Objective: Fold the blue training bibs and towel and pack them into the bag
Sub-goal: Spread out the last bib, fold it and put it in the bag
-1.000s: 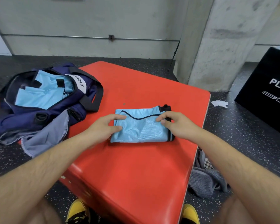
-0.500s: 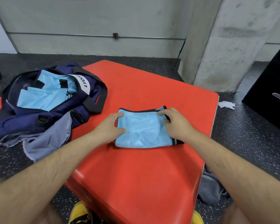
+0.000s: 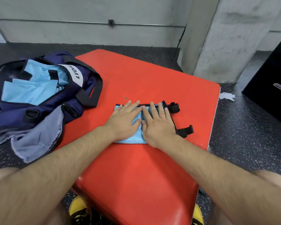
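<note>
While both palms lie flat on it, the folded blue bib (image 3: 133, 139) rests on top of the red padded block (image 3: 152, 78), to the right of the open navy bag (image 3: 39, 109) at the block's left side. Left hand (image 3: 123, 120) and right hand (image 3: 157, 125) lie side by side, thumbs nearly touching, fingers straight and spread toward the bib's black-bound far edge. Neither hand grips anything; both press down. Two black straps (image 3: 186, 131) project from the bib's right side onto the bare red surface. Inside the bag, other folded bibs (image 3: 29, 91) of the same pale blue already lie in a loose stack. Grey cloth (image 3: 36, 140) hangs from the bag's near side toward the speckled floor (image 3: 243, 135); whether it is the towel or part of the bag cannot be told. Judged from its thin, mesh-like look, the bib is very light, limp and fairly slick, so it will probably hold a crease only under pressure and may spring open or slide apart once released. A sound hold would pinch all layers together at the two short ends. Alternatively, one flat hand could slip beneath while the other rests on top, with the straps tucked in so that they do not catch on the bag's opening or its handle (image 3: 94, 88). The block's top looks smooth, so the bundle should slide easily toward the bag rather than need a high lift. Step in hand, as judged: flattening the fold before packing.
</note>
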